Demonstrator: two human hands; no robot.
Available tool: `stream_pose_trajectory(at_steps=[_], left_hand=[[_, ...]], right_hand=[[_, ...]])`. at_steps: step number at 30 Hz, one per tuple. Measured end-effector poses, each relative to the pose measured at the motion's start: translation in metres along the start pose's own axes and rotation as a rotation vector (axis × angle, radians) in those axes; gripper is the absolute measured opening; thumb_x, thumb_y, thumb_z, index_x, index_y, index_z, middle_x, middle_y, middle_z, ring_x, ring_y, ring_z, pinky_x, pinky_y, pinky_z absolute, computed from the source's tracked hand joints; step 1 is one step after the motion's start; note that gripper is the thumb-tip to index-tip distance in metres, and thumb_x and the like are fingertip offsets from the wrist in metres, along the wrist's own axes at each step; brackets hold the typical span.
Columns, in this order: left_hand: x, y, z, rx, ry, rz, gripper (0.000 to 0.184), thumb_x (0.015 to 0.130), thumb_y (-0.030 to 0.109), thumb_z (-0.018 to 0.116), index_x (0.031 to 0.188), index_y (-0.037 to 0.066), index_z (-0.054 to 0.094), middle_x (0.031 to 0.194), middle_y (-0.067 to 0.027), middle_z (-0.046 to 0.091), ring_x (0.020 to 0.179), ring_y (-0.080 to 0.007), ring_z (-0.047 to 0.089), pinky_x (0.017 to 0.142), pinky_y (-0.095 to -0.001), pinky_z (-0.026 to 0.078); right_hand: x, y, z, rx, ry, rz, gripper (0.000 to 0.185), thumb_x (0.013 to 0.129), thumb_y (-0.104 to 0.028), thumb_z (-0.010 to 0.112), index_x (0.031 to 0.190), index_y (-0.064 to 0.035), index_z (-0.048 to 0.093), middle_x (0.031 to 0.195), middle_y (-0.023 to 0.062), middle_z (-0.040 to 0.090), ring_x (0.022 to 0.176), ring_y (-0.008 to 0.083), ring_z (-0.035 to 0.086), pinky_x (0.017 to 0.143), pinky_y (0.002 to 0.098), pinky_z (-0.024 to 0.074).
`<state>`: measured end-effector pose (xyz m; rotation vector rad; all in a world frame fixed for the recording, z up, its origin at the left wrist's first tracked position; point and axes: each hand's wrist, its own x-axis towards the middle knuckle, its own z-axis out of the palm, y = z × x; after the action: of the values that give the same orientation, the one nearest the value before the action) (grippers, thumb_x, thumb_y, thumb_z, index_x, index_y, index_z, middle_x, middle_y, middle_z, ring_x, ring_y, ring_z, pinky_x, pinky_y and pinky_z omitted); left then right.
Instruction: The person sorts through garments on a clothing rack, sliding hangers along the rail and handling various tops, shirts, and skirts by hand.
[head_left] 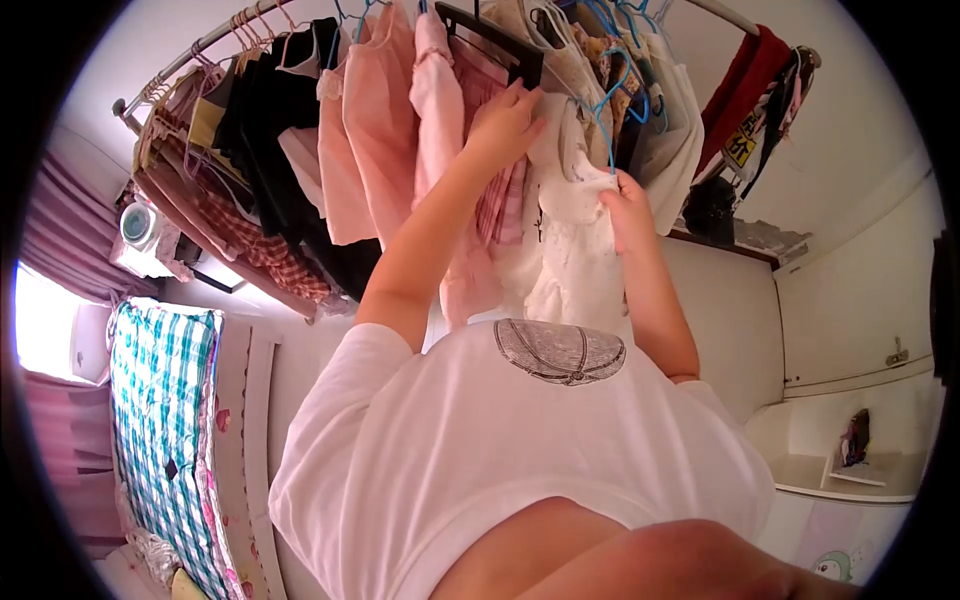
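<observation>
A white garment with a scooped neckline hangs from a blue hanger in front of me. My right hand grips its shoulder edge, thumb in front, fingers partly hidden. My left hand reaches up beside it, fingers stretched and apart, against the clip end of a black hanger. From that hanger hangs a pink plaid pleated skirt, partly behind my left wrist. Close to my left forearm is a pale pink garment.
A metal rail carries many clothes, among them black garments, pink tops and a dark red piece. A checked quilt lies at left near purple curtains. White cabinets stand at right.
</observation>
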<state>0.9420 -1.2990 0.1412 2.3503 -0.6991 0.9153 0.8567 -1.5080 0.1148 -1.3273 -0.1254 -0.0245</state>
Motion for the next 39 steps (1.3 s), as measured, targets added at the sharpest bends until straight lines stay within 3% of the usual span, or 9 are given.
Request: stream_pose_trajectory(at_steps=[11,18,19,22,25,28,33,36,39], left_hand=[[-0.021,-0.004,0.017,0.175,0.040,-0.207,0.057,0.074,0.026,0.061,0.128,0.018,0.046,0.135,-0.0254,0.033,0.115,-0.0382,0.042,0.094,-0.0473,0.036],[-0.027,0.040,0.011,0.318,0.149,0.059,0.039,0.078,0.025,0.060,0.115,0.016,0.057,0.140,-0.0199,0.029,0.123,-0.0374,0.033,0.100,-0.0501,0.026],[-0.029,0.040,0.013,0.275,0.153,0.166,0.031,0.080,0.025,0.058,0.107,0.012,0.059,0.126,-0.0185,0.046,0.113,-0.0338,0.044,0.093,-0.0451,0.036],[-0.041,0.044,0.017,-0.103,-0.329,-0.021,0.023,0.082,0.023,0.058,0.098,0.007,0.061,0.098,-0.0163,0.060,0.091,-0.0313,0.056,0.075,-0.0382,0.045],[-0.054,0.051,0.028,-0.394,-0.318,0.002,0.018,0.083,0.019,0.059,0.088,0.002,0.061,0.075,-0.0150,0.059,0.069,-0.0322,0.057,0.060,-0.0352,0.045],[-0.064,0.083,0.034,-0.433,-0.312,-0.060,0.016,0.082,0.016,0.060,0.084,0.000,0.060,0.074,-0.0154,0.057,0.064,-0.0324,0.055,0.059,-0.0344,0.044],[-0.057,0.099,0.061,-0.324,-0.283,0.039,0.012,0.080,0.010,0.058,0.091,0.003,0.060,0.094,-0.0106,0.061,0.093,-0.0301,0.056,0.073,-0.0382,0.046],[-0.045,0.119,0.073,-0.330,-0.085,0.184,0.013,0.075,0.009,0.060,0.086,0.002,0.060,0.091,-0.0121,0.060,0.086,-0.0324,0.057,0.072,-0.0394,0.047],[-0.025,0.146,0.091,-0.255,-0.176,0.366,0.015,0.077,0.009,0.060,0.091,0.005,0.060,0.106,-0.0106,0.058,0.103,-0.0285,0.053,0.087,-0.0397,0.042]], right_hand=[[-0.029,0.011,-0.111,-0.412,0.042,-0.073,0.031,0.067,0.005,0.049,0.094,-0.0016,0.061,0.083,0.0009,0.059,0.075,0.0081,0.053,0.068,0.0203,0.0407],[-0.067,-0.004,-0.175,-0.446,-0.028,-0.005,0.026,0.065,0.006,0.048,0.085,-0.0024,0.061,0.078,0.0004,0.060,0.071,0.0067,0.052,0.064,0.0199,0.0398],[-0.071,-0.007,-0.179,-0.424,-0.006,-0.016,0.026,0.065,0.007,0.048,0.086,-0.0023,0.061,0.079,0.0009,0.060,0.072,0.0070,0.053,0.065,0.0201,0.0403],[-0.078,-0.016,-0.192,-0.410,0.038,-0.061,0.026,0.065,0.007,0.048,0.086,-0.0022,0.062,0.081,0.0023,0.062,0.074,0.0080,0.055,0.068,0.0207,0.0419],[-0.081,-0.021,-0.216,-0.492,0.077,-0.083,0.026,0.066,0.007,0.049,0.086,-0.0020,0.062,0.083,0.0031,0.063,0.076,0.0090,0.057,0.069,0.0217,0.0429],[-0.086,-0.019,-0.247,-0.536,0.149,-0.023,0.026,0.067,0.007,0.048,0.087,-0.0014,0.061,0.083,0.0028,0.063,0.076,0.0096,0.057,0.070,0.0225,0.0430],[-0.103,-0.026,-0.274,-0.502,0.117,0.060,0.027,0.068,0.005,0.047,0.089,-0.0006,0.062,0.080,0.0009,0.061,0.074,0.0097,0.055,0.069,0.0219,0.0422],[-0.117,-0.012,-0.276,-0.573,0.150,0.154,0.028,0.067,0.004,0.047,0.090,-0.0008,0.062,0.079,0.0002,0.060,0.073,0.0093,0.055,0.068,0.0214,0.0417],[-0.131,-0.001,-0.272,-0.577,0.081,0.220,0.030,0.066,0.004,0.048,0.091,-0.0003,0.062,0.079,0.0009,0.060,0.074,0.0090,0.055,0.068,0.0216,0.0420]])
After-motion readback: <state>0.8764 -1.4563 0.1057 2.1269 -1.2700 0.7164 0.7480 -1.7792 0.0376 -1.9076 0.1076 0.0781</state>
